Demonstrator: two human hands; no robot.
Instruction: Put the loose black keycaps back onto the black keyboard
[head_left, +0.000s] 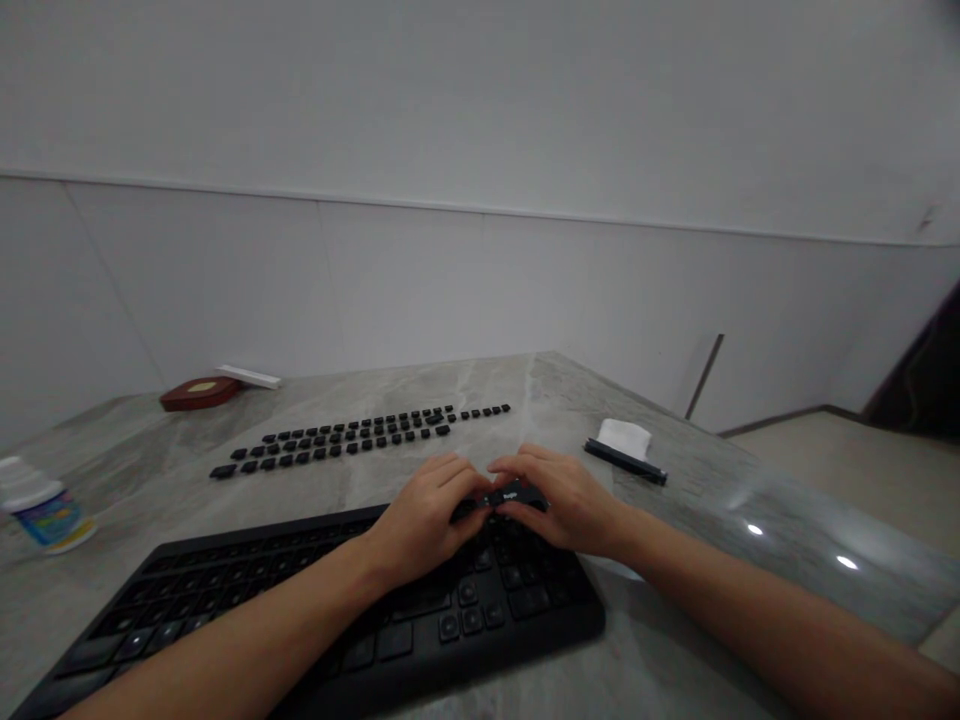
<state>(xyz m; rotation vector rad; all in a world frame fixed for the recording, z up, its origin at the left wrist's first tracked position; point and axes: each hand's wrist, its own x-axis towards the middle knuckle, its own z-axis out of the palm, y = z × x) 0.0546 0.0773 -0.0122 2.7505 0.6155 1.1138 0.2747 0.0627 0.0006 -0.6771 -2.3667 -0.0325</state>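
Observation:
A black keyboard (487, 655) lies on the grey stone-patterned table, with many key positions bare of caps. Above its back right part, my left hand (431, 510) and my right hand (566, 500) meet, fingers curled and pinching. Between their fingertips shows a dark piece with white lettering (511, 495). I cannot tell whether it is a loose part or the keyboard's own back edge. Behind the keyboard, loose black keycaps (352, 435) stand in several rows. A dark stick-like tool (626, 461) rests right of my right hand, against a white folded cloth or tissue (624, 438).
At the left stands a white bottle with a colourful label (46, 508). A reddish-brown box (199, 393) and a white bar (249, 376) lie near the wall at the back left. The table's edge (652, 410) runs along the right, with floor beyond.

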